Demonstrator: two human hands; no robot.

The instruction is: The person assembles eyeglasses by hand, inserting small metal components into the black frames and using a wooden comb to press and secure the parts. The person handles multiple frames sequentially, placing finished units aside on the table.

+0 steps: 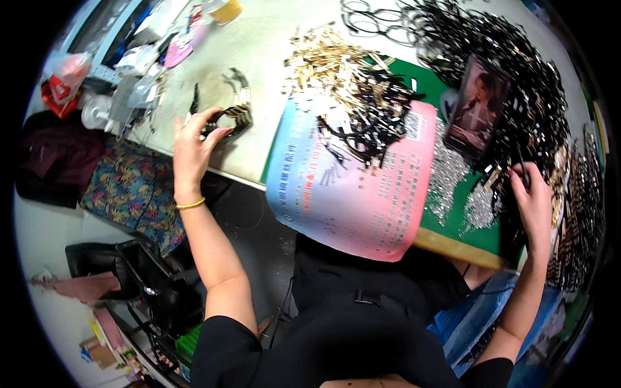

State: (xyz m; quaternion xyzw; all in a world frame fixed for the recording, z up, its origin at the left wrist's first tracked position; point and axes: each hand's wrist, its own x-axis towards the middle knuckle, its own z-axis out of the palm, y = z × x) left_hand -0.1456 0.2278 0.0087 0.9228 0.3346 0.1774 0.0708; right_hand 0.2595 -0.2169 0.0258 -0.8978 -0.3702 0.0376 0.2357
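Observation:
At the table's left front edge, my left hand has its thumb and fingers closed round a small bundle of dark eyeglass parts with gold bits. More dark, curved eyeglass pieces lie just beyond it. My right hand is at the right, low beside a big heap of black glossy eyeglass parts. Its fingers are bent together on something thin and dark, too small to make out. Near it on the green mat lies a pile of tiny silver pieces.
A pink-and-blue printed sheet overhangs the front edge, with black temple arms on it. Gold pieces are heaped behind. A phone showing a picture leans over more silver bits. Black frames lie far back; a chair stands left.

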